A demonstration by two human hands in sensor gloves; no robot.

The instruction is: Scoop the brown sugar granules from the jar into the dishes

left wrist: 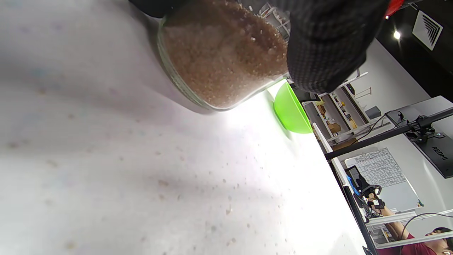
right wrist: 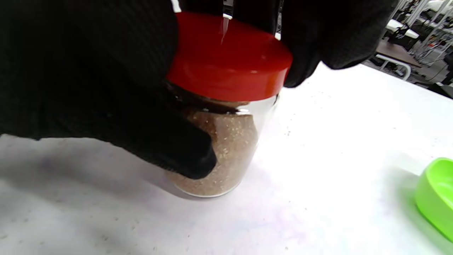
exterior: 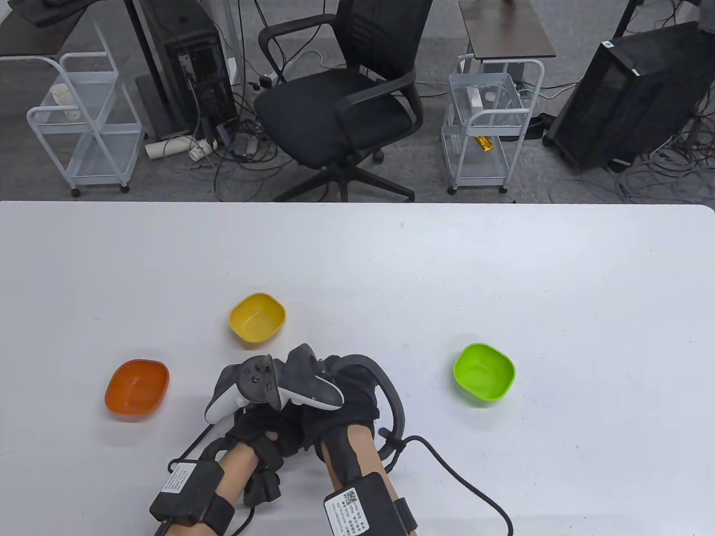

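Gloved fingers (right wrist: pixel 106 88) from the top edge grip a jar (right wrist: pixel 226 156) of brown sugar and its red lid (right wrist: pixel 230 60) at centre, green dish (right wrist: pixel 437 193) at lower right on the counter (right wrist: pixel 336 141).

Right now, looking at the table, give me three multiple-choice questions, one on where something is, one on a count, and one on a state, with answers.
1. Where is the green dish relative to the hands?
A. to their right
B. to their left
C. between them

2. How many dishes stand on the table?
A. two
B. three
C. four

3. What is the state of the jar?
A. open and empty
B. lying on its side
C. upright, red lid on, holding brown sugar

Answers:
1 A: in the table view it sits right of both hands.
2 B: orange dish, yellow dish and green.
3 C: the right wrist view shows the right hand over the lid, the left hand steadying the glass.
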